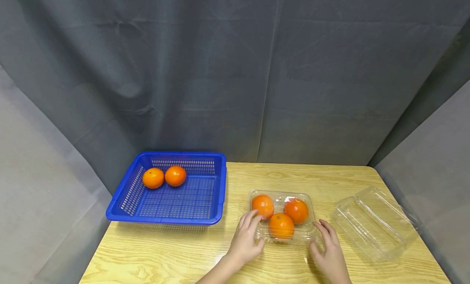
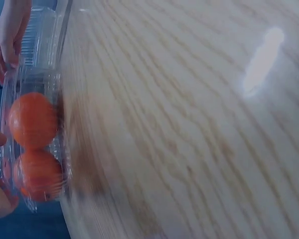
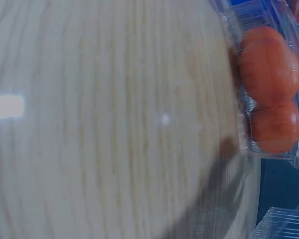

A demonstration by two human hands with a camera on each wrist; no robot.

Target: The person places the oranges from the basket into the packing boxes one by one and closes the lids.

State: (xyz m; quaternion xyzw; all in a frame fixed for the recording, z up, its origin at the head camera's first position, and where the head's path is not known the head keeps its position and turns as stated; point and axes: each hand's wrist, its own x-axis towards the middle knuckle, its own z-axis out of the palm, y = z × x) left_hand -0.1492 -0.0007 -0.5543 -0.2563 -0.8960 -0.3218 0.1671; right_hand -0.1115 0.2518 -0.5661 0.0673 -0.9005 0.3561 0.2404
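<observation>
A clear plastic fruit box (image 1: 304,235) sits on the wooden table with three oranges (image 1: 281,225) inside. My left hand (image 1: 245,240) is at its left side, fingers reaching over the rim close to the nearest orange and the thumb lower down by the front left corner. On the opposite side, the fingertips of my right hand (image 1: 328,251) are right at the box's right rim, thumb spread apart from the fingers. In the left wrist view, two oranges (image 2: 34,119) show through the box's wall. Only a sliver of the right hand enters the right wrist view.
A blue plastic basket (image 1: 222,194) stands at the left of the table, holding two more oranges (image 1: 175,176). To the right lies another clear plastic container (image 1: 378,222), close to the table's right edge. A dark grey curtain (image 1: 235,80) hangs behind the table (image 1: 165,255).
</observation>
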